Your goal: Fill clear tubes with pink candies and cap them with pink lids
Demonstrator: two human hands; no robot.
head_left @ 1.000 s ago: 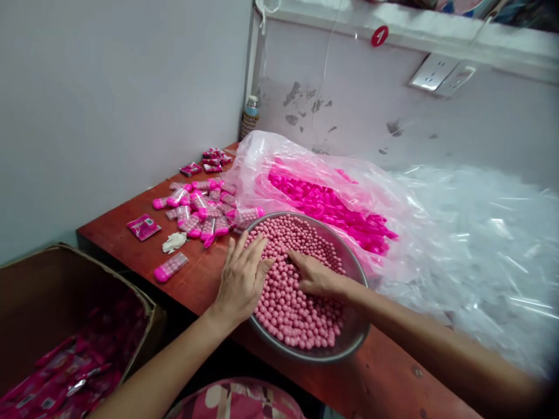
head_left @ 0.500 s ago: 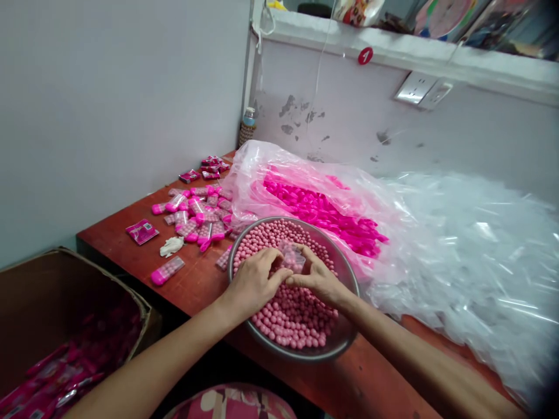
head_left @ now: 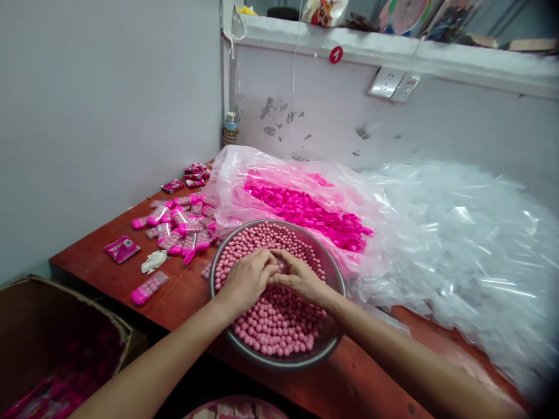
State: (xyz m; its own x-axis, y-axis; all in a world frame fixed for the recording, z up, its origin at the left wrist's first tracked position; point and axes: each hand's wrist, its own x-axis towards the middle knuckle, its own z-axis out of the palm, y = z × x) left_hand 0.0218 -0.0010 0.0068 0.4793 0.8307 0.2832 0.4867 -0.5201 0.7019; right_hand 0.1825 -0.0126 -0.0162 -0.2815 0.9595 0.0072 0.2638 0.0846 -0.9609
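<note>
A grey metal bowl (head_left: 285, 365) is filled with pink balls (head_left: 275, 334). Both hands meet over its middle, fingertips curled together. My left hand (head_left: 250, 278) and my right hand (head_left: 301, 278) close around a small clear plastic case (head_left: 283, 265), mostly hidden by the fingers. Whether balls are inside it I cannot tell. Left of the bowl, filled clear cases with pink caps (head_left: 183, 224) lie in a pile, and one filled case (head_left: 149, 288) lies apart from them.
Behind the bowl, an open plastic bag (head_left: 227, 174) holds bright pink caps (head_left: 305, 212). Clear plastic cases (head_left: 463, 250) are heaped on the right. A pink packet (head_left: 122, 249) and a crumpled white piece (head_left: 154, 262) lie left. A cardboard box (head_left: 65, 297) stands below the red table (head_left: 100, 279).
The view has swung to the right, so everything sits further left. My hands have drawn closer together around the clear case, which now shows less between the fingers.
</note>
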